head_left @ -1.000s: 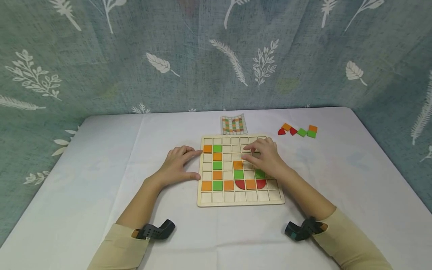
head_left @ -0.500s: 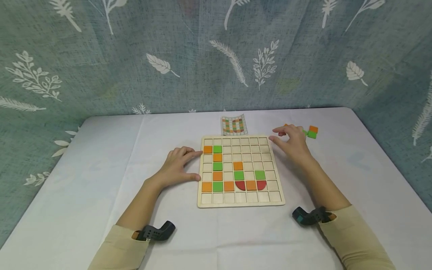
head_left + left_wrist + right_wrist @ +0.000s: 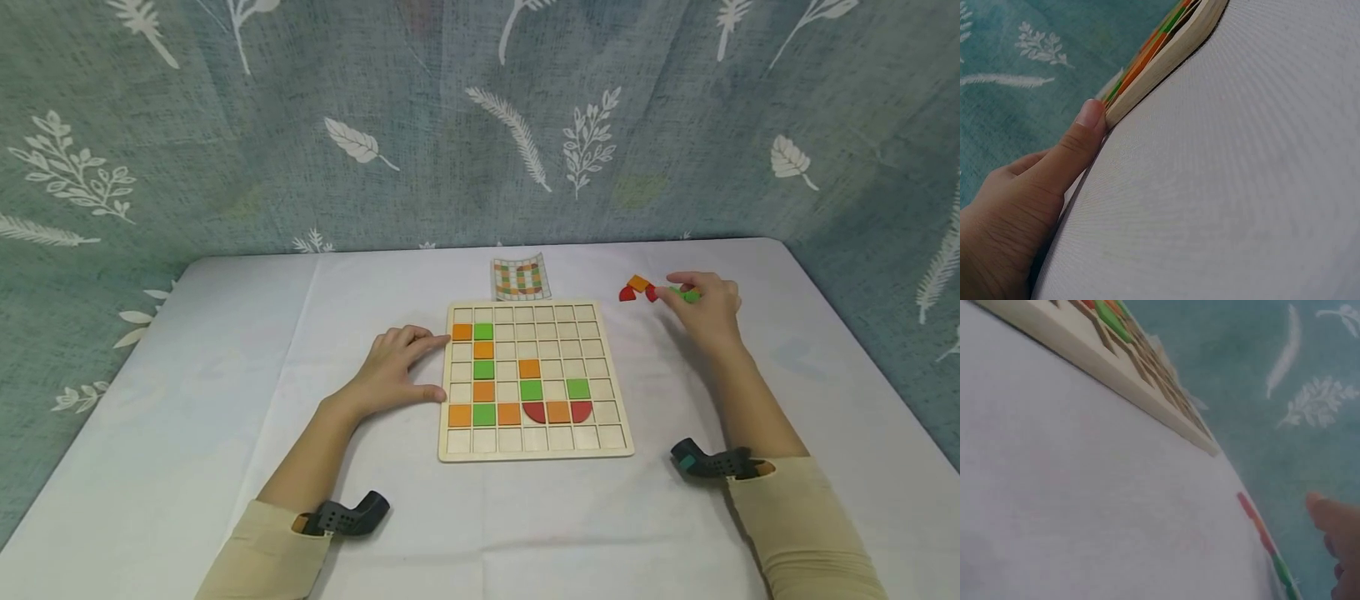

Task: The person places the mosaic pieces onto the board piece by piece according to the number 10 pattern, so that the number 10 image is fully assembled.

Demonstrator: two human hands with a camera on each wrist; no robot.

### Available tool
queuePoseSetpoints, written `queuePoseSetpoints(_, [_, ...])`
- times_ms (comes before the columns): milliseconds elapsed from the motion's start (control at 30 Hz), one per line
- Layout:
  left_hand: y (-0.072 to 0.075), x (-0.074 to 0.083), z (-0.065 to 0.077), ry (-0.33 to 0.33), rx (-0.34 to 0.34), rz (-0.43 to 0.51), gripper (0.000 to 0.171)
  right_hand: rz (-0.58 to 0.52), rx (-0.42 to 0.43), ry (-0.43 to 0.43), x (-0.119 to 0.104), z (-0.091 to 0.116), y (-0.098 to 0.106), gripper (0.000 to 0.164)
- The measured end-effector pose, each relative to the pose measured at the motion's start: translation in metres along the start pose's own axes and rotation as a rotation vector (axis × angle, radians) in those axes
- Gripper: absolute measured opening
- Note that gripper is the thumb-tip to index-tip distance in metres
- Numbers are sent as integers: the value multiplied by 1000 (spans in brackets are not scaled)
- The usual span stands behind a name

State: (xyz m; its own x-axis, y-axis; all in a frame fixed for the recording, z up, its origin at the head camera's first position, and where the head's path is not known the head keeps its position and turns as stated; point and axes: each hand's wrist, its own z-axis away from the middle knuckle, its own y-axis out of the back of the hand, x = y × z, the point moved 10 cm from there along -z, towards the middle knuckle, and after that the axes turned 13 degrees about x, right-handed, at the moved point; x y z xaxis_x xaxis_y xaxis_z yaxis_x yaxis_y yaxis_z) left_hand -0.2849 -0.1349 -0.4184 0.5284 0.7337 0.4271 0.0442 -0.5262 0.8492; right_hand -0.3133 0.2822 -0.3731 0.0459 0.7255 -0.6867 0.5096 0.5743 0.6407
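Observation:
The wooden grid board (image 3: pixel 536 438) lies on the table, with orange and green square tiles and red quarter-round tiles in some cells. My left hand (image 3: pixel 393 367) rests at its left edge, thumb and index fingertips touching the rim; the left wrist view shows the thumb against the board's side (image 3: pixel 1166 69). At the back right, my right hand (image 3: pixel 707 308) hovers over loose tiles, thumb and fingers apart. A green tile (image 3: pixel 692 296) shows behind the fingers, partly hidden. Left of that hand lie an orange tile (image 3: pixel 637 283) and red tiles (image 3: pixel 627 294).
Behind the board lies a small pattern card (image 3: pixel 519 277) with a coloured grid. A white cloth (image 3: pixel 300 300) covers the table. A leaf-patterned teal curtain (image 3: pixel 435 192) hangs behind it. Each forearm carries a dark wrist camera (image 3: pixel 348 514).
My right hand has left the board's upper right area and moved right and back to the loose tiles. The left hand and the board have stayed in place.

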Motion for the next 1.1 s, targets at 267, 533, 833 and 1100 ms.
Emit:
queuePoseSetpoints(267, [0, 1, 0, 9, -3, 9, 89, 110, -32, -6, 24, -4, 2, 46])
queuePoseSetpoints(533, [0, 0, 1, 9, -6, 0, 88, 208, -72, -31, 43, -5, -9, 48])
queuePoseSetpoints(833, [0, 1, 1, 12, -6, -11, 89, 192, -68, 38, 33, -1, -7, 43])
queuePoseSetpoints(1100, [1, 1, 1, 16, -4, -4, 89, 164, -55, 85, 18, -1, -8, 42])
